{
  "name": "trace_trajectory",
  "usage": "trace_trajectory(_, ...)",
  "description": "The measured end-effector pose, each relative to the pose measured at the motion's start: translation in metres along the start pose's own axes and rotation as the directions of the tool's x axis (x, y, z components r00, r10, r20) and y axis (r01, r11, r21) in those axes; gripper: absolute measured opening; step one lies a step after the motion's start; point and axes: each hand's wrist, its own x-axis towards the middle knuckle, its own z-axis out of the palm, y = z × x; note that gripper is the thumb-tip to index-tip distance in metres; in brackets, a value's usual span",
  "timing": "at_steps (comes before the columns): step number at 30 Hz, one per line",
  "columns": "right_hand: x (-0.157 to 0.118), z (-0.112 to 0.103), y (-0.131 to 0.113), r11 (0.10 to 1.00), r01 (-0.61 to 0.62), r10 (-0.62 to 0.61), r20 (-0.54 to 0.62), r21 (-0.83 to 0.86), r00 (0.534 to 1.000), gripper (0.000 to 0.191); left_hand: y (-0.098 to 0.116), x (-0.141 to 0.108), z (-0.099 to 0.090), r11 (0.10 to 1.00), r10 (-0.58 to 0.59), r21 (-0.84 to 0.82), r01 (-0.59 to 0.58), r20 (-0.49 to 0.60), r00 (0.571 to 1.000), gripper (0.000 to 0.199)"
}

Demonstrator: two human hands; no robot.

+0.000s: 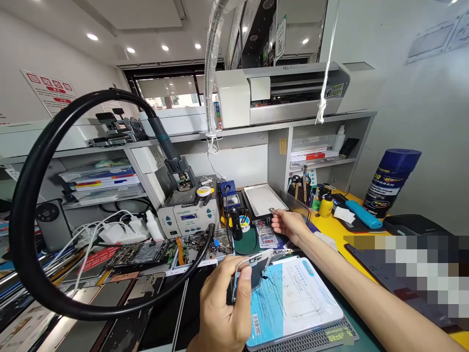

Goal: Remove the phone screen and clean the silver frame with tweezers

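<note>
My left hand (229,305) is closed around a phone frame (258,271), thumb on its near face. The frame is tilted, with a dark inner face, a pale metal edge and a thin black strip sticking out. Farther off, my right hand (289,226) pinches a small metallic piece (271,210) between thumb and fingertips, too small to identify. It is at the front edge of a heating plate (262,199) with a pale flat top and a dark base. Below the left hand's phone frame lies a blue-and-white printed package (308,293) on a grey perforated mat (326,337).
A thick black hose (22,195) loops over the left side, above phone panels and circuit boards (142,254). A hot-air station (188,215) and a black cylinder (235,225) stand behind. On the right are a blue spray can (390,183) and a yellow bottle (326,205).
</note>
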Motion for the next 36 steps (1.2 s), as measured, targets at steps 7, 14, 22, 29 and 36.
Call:
trace_trajectory(7, 0.004, -0.001, 0.002, 1.000, -0.017, 0.017, 0.009, -0.020, 1.000, 0.032, -0.003, 0.000, 0.000, 0.999, 0.039, 0.007, -0.039, -0.009, 0.999, 0.019)
trace_trajectory(14, 0.000, 0.000, 0.000, 1.000, -0.002, 0.003, 0.025, -0.031, 1.000, 0.032, -0.003, -0.001, 0.000, 1.000, 0.030, 0.005, -0.030, 0.000, 1.000, 0.018)
trace_trajectory(22, -0.007, -0.002, -0.007, 0.996, 0.071, -0.069, 0.040, -0.060, 0.997, 0.029, -0.006, -0.001, -0.002, 0.996, -0.061, -0.056, 0.063, 0.038, 0.997, 0.014)
trace_trajectory(29, -0.058, -0.008, -0.033, 0.942, 0.333, -0.317, 0.219, -0.039, 0.923, 0.014, -0.004, 0.001, -0.005, 0.988, -0.136, -0.068, 0.139, 0.041, 0.990, 0.012)
trace_trajectory(36, -0.126, -0.020, -0.052, 0.941, 0.337, -0.300, 0.501, 0.017, 0.812, 0.031, -0.001, 0.000, -0.005, 0.984, -0.154, -0.088, 0.157, 0.043, 0.987, 0.012)
